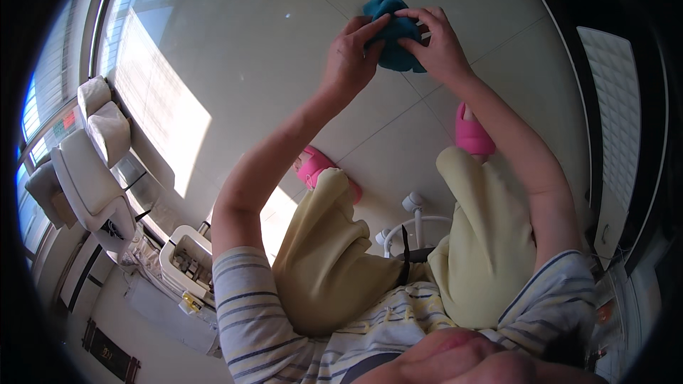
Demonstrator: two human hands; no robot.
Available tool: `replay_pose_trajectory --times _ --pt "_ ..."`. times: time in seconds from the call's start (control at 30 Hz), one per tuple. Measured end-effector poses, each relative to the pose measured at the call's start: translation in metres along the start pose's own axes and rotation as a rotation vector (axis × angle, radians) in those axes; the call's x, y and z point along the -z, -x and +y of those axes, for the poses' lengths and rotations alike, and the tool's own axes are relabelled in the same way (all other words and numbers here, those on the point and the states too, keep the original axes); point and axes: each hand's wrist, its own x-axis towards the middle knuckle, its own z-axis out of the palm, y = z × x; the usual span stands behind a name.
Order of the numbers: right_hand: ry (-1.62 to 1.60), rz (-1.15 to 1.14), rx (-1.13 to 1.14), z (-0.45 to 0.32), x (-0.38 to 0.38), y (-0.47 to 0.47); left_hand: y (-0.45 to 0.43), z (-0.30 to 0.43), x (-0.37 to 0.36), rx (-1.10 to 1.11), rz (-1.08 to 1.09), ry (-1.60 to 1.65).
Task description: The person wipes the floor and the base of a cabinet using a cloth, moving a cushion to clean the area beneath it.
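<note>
A teal piece of soft fabric (397,45) is held up at arm's length over the tiled floor, at the top of the head view. My left hand (355,53) pinches its left side between thumb and fingers. On the other side, my right hand (435,45) grips it near the upper edge, with the thumb lower down. The fabric's top part looks folded or bunched, and its lower part hangs below the fingers. What kind of fabric article it is, I cannot tell.
My feet in pink slippers (475,130) rest on the floor. A wheeled chair base (419,218) shows between my legs. At left are a pale cushioned chair (88,178) and a white basket (171,256) holding small items. A quilted white panel (613,117) stands at right.
</note>
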Motion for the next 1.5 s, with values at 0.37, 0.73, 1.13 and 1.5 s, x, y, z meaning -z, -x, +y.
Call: replay_pose_trajectory --times 0.37,0.73,1.13,1.5 --pt "0.883 0.016 -0.067 0.142 0.096 0.091 -0.05 -0.037 -0.094 0.093 -0.356 -0.78" --pt "0.899 0.38 -0.164 0.244 0.12 0.016 -0.06 -0.112 -0.053 0.388 -0.21 -0.85" --pt "0.64 0.042 -0.052 0.264 0.137 -0.128 -0.055 -0.113 -0.054 0.346 -0.2 -0.889" --pt "0.651 -0.19 0.293 0.161 0.059 0.005 -0.056 -0.117 -0.054 0.327 -0.146 -0.828"
